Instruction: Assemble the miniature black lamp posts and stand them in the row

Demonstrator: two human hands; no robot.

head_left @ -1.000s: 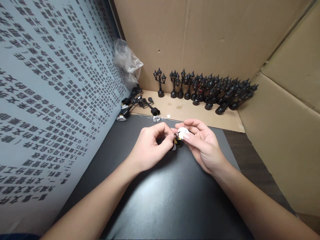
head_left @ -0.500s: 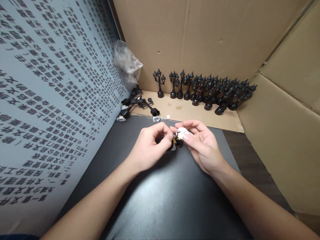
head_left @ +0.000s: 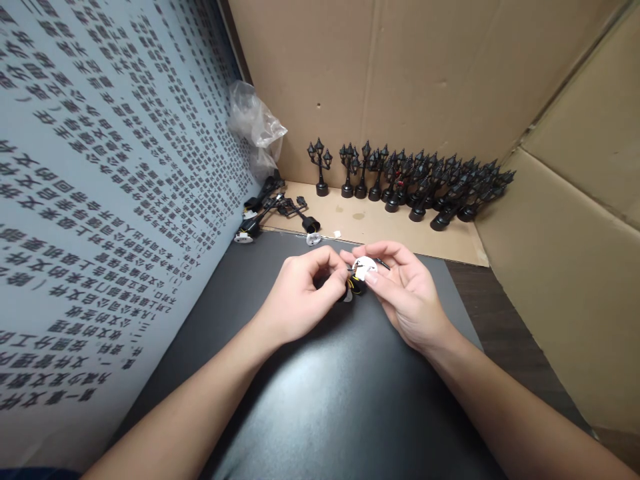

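Between the thumb and fingers of my right hand (head_left: 407, 293) is a small white round disc (head_left: 367, 265), tilted so its face shows. A thin dark piece (head_left: 383, 264) sticks out beside the disc, near the right fingers. My left hand (head_left: 305, 293) is closed in a pinch at the disc's left edge, where fine dark leads run; what its fingertips grip is hidden. Just below the disc hang yellow and black wires (head_left: 356, 287) and a dark part, partly covered by the left fingers.
Many small black lamp posts (head_left: 420, 183) stand on a cardboard strip (head_left: 345, 223) at the back. More lie at left with white discs (head_left: 313, 239). A clear plastic bag (head_left: 257, 123) rests by the printed sheet (head_left: 125, 167). Cardboard walls (head_left: 415, 67) enclose the dark mat (head_left: 310, 407).
The white disc has tilted slightly in my right hand, and the thin dark piece beside it shows more. Both hands stay in nearly the same place.
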